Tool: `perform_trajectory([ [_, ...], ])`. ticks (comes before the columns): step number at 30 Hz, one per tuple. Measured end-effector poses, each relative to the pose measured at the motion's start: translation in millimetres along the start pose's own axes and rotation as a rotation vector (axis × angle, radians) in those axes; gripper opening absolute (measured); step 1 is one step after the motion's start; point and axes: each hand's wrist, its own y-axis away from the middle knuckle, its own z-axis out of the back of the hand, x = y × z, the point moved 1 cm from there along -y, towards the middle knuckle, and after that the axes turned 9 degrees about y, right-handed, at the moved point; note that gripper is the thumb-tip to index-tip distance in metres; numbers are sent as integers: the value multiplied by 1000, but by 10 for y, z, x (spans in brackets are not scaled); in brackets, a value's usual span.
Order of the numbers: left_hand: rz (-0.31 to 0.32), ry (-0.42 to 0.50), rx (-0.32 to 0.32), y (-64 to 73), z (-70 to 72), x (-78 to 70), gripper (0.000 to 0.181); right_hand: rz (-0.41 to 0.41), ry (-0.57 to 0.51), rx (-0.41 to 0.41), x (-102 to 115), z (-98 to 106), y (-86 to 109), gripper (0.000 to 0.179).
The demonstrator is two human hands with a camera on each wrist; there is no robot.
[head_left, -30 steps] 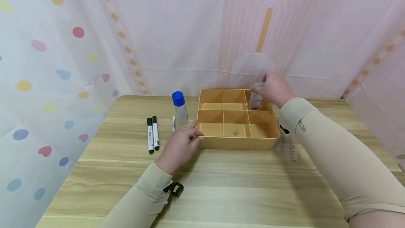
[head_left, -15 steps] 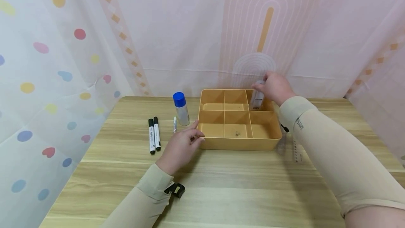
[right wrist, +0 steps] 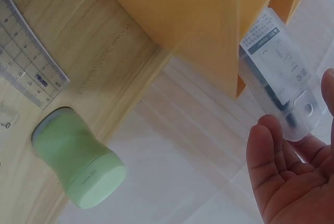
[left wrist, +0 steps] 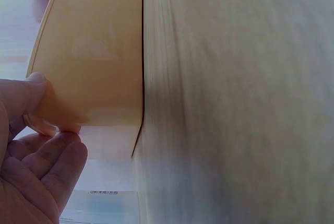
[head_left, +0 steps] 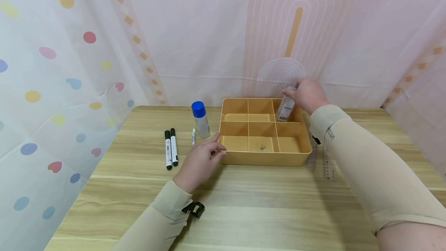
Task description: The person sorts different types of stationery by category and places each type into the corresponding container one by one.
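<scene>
A yellow-orange organizer box (head_left: 265, 159) with several compartments stands on the table. My left hand (head_left: 198, 164) holds its front left corner; in the left wrist view the thumb (left wrist: 35, 85) lies on one wall near the rim and the fingers bear on the adjoining side. At the back right compartment, my right hand (head_left: 309, 95) pinches the top end of a clear flat plastic case (head_left: 286, 108) with a printed white label. The case leans there, its lower end inside the compartment. In the right wrist view the fingertips meet the case's end with the hang hole (right wrist: 308, 109).
Left of the box stand a blue-capped bottle (head_left: 201, 121), a small slim white pen (head_left: 194, 136) and two black-capped markers (head_left: 168, 150). Clear rulers (head_left: 329, 167) lie right of the box. A green waisted object (right wrist: 78, 156) shows in the right wrist view. A curtain hangs behind the table.
My right hand has shifted slightly right, and the clear case now tilts with its top toward the right. The left hand keeps its hold on the box corner.
</scene>
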Motion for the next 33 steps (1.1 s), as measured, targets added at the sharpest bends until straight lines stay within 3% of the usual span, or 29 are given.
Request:
perform_trajectory([
  [10, -2, -1, 1, -6, 7, 24, 7, -24, 22, 22, -76, -22, -31, 48],
  [24, -7, 11, 9, -22, -10, 5, 6, 25, 91, 37, -183, -30, 32, 48],
  [33, -3, 8, 19, -49, -15, 17, 8, -54, 51, 107, -253, 107, 112, 65],
])
